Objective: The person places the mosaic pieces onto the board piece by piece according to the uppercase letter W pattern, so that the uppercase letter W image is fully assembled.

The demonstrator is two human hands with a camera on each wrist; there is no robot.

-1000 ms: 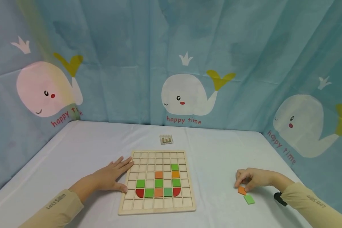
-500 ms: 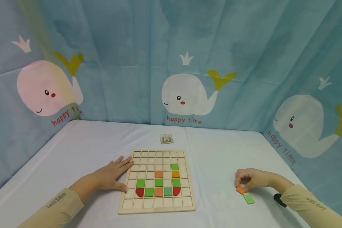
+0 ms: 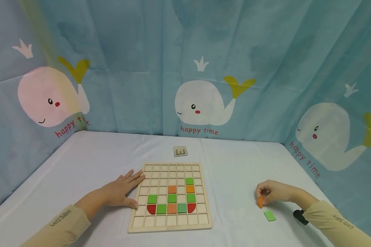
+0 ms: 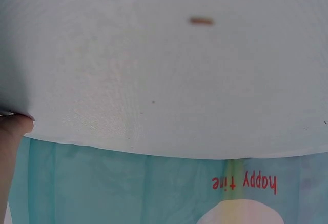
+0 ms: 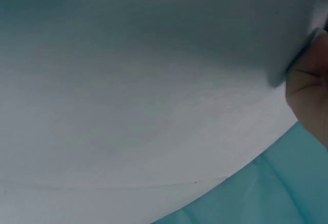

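In the head view a wooden grid board (image 3: 170,229) lies on the table with green, orange and red tiles set in several of its squares. My left hand (image 3: 121,190) rests flat on the board's left edge, fingers spread. To the right of the board, my right hand (image 3: 275,192) pinches an orange tile (image 3: 260,202), which is tilted up from the table. Just in front of that hand a loose green tile (image 3: 270,215) lies flat. Each wrist view catches only part of a hand, the left hand (image 4: 13,137) and the right hand (image 5: 310,80), at its edge.
A small card (image 3: 180,151) with a grid pattern lies behind the board. A black object (image 3: 301,217) sits by my right sleeve. The white-clothed table (image 3: 235,164) ends at a blue curtain (image 3: 136,68) with printed whales.
My right hand has picked the orange tile up at one side, tipping it from flat to steep. The left hand and the board have stayed put.
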